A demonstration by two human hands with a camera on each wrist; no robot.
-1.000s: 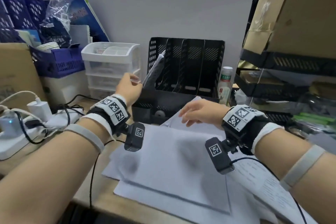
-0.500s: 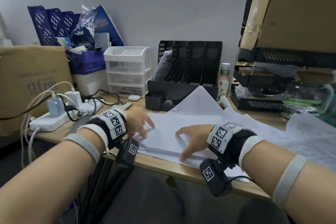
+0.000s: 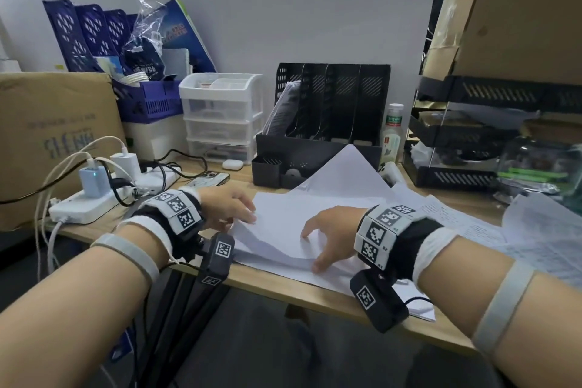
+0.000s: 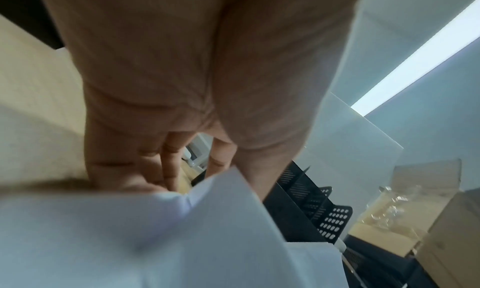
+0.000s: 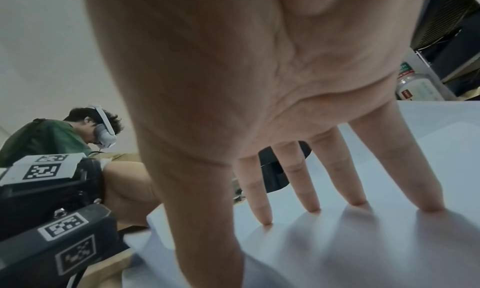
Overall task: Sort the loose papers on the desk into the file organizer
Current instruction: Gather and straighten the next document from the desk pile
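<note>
A stack of white papers [image 3: 283, 230] lies at the desk's front edge. My left hand [image 3: 236, 208] is at the stack's left edge with its fingers curled on the top sheets [image 4: 155, 241], whose corner rises under the palm and hides the fingertips. My right hand [image 3: 321, 239] presses down on the same sheets [image 5: 363, 251] with spread, straight fingers [image 5: 311, 190]. Between the hands the top sheets bow upward. Behind the stack stands the black file organizer [image 3: 333, 98]; papers [image 3: 283, 107] lean in its leftmost slot. One sheet [image 3: 343, 173] tilts up against the organizer's front.
Left of the stack lie a power strip [image 3: 85, 205] with chargers and cables, and a phone [image 3: 208, 179]. A white drawer unit [image 3: 223, 113], a bottle [image 3: 392, 132] and black trays [image 3: 456, 135] line the back. Printed sheets [image 3: 472, 230] cover the right side.
A second ago my left hand was up at the organizer's left slot; both hands have come down onto the stack. Since half a second ago the top sheets have bowed up.
</note>
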